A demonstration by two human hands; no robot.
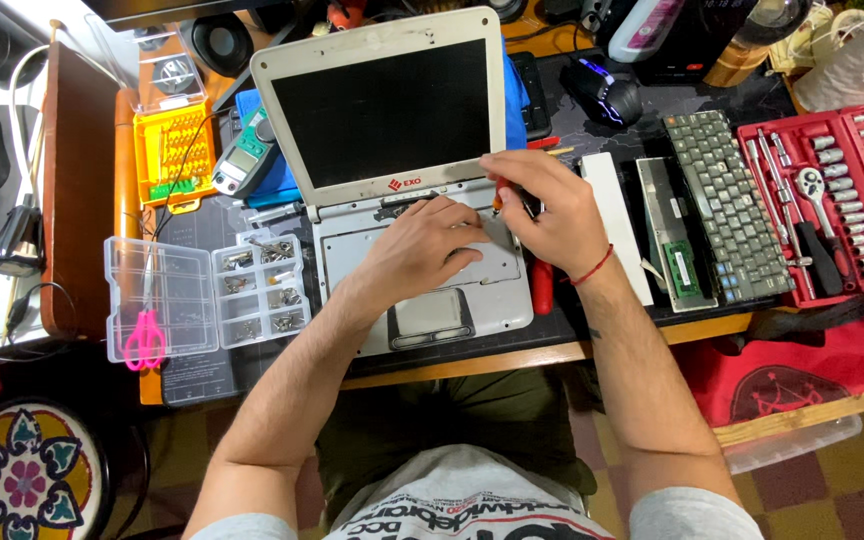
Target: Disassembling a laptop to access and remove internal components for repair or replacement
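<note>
Cluttered desk (572, 352): left hand (427, 245) flat on laptop (402, 200); right hand (542, 205) clamps screwdriver (541, 285).

You are at a home electronics repair bench; the counter (472, 362) is crowded with a red socket-set case (837, 190), an orange screwdriver-bit box (174, 152), a multimeter (245, 160) and a clear parts organiser (202, 292) of screws; a detached keyboard (732, 200) lies beside the opened small laptop (402, 170); patterned tile floor (832, 495) lies below.
</note>
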